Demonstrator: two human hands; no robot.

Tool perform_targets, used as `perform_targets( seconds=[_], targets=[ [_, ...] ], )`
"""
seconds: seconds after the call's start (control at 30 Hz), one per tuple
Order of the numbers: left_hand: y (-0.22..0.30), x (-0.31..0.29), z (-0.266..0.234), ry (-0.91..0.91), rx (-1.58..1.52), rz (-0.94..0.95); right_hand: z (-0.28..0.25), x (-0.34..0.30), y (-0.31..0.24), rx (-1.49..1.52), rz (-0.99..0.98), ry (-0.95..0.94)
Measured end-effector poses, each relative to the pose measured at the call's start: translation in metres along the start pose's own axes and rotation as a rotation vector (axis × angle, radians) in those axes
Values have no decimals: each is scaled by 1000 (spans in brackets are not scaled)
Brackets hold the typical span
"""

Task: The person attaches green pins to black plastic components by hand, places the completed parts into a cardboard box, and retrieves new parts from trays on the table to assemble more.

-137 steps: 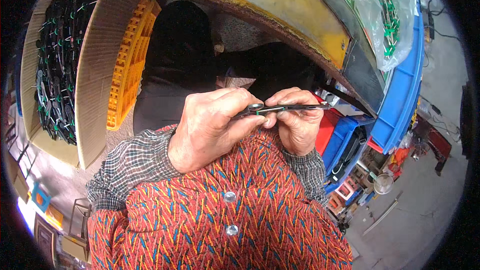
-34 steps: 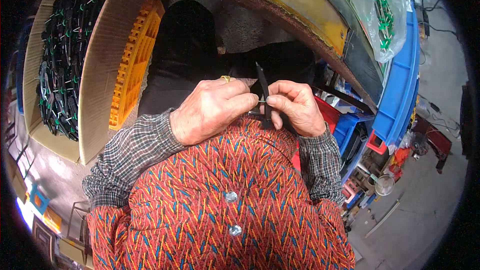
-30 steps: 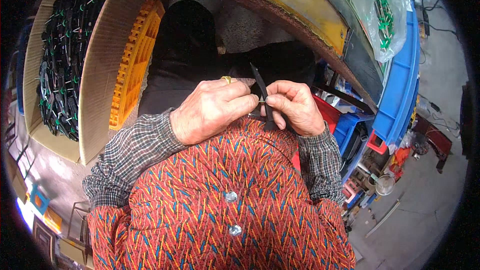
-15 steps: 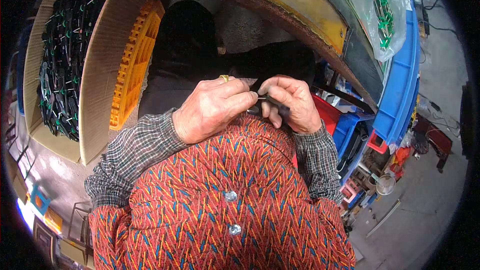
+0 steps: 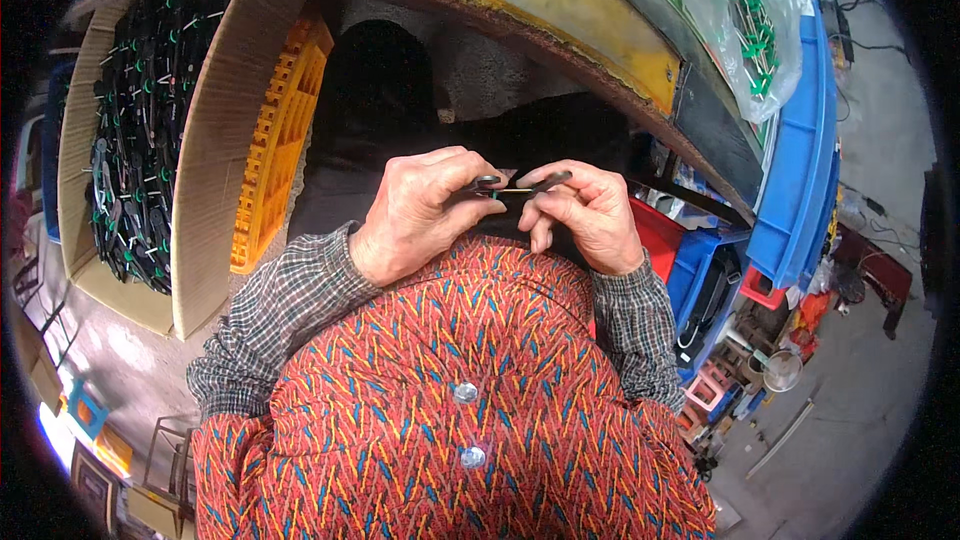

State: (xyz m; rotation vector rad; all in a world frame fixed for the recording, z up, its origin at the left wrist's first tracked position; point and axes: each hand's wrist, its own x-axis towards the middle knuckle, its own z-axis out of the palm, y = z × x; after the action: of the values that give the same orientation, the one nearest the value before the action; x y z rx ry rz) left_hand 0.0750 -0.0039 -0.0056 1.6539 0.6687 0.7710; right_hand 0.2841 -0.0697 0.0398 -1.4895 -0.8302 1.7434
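Observation:
In front of my waist my two hands work on a small black part with a thin metal pin (image 5: pixel 517 191). My left hand (image 5: pixel 420 210) pinches a black rounded end (image 5: pixel 486 183) between thumb and forefinger, with a bit of green beside it. My right hand (image 5: pixel 592 215) pinches a narrow black piece (image 5: pixel 551 180) at the pin's other end. The pin spans the gap between my fingertips. Fingers hide much of the part, so I cannot tell whether the black pieces are joined.
A tall cardboard box (image 5: pixel 205 180) at left holds many black parts with green rings and pins (image 5: pixel 140 140). Beside it stands an orange plastic crate (image 5: pixel 283 140). A worn table edge (image 5: pixel 560 30) curves ahead. At right are a clear bag of green-and-metal pieces (image 5: pixel 750 35) and blue bins (image 5: pixel 795 170).
My left hand has drawn back a little and turned, so its black end now shows. The black piece in my right fingers has swung up from pointing downward.

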Motion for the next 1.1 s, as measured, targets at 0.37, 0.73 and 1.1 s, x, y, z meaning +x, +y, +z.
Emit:
perform_targets(
  seconds=[0.37,0.73,1.1],
  targets=[
    [3,8,0,-1,-95,-143,1,6,0,-171,-69,112],
    [-1,6,4,30,-725,-422,12,15,14,6,-193,169],
    [0,11,6,20,-908,-441,19,19,20,21,-301,319]
  ],
)
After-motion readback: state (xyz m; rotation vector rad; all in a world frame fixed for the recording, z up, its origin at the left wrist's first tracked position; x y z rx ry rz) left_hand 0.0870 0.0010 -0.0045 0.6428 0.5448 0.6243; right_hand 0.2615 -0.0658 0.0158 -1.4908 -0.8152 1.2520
